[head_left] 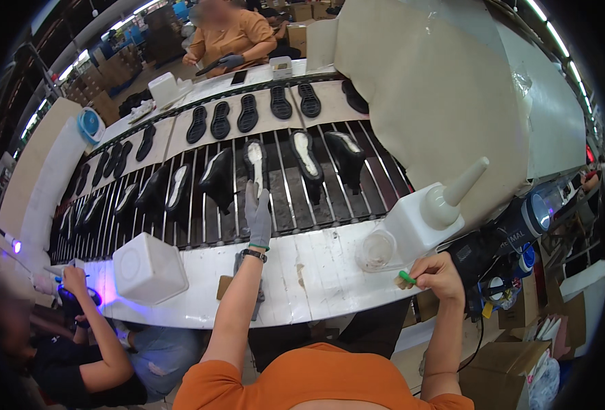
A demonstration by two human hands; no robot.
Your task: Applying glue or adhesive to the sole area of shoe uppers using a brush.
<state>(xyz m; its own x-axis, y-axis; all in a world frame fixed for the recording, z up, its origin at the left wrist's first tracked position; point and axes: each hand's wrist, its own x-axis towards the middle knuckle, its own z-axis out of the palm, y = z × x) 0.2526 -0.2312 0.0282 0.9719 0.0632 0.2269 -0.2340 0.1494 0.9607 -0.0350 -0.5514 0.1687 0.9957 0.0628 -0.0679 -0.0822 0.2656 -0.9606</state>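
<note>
On a rack of metal bars [316, 225], a black shoe [254, 158] lay with its white underside facing up, and the person's gloved left hand [258, 215] touched its near end, though whether the fingers had closed on it could not be told. To the right of the rack and nearer the person, the bare right hand [439, 275] pinched a green-handled brush [407, 277] between thumb and fingers. The shoe looked likely to be light, with a pliable upper and stiffer sole, probably best held by its sides, clear of the white surface.
</note>
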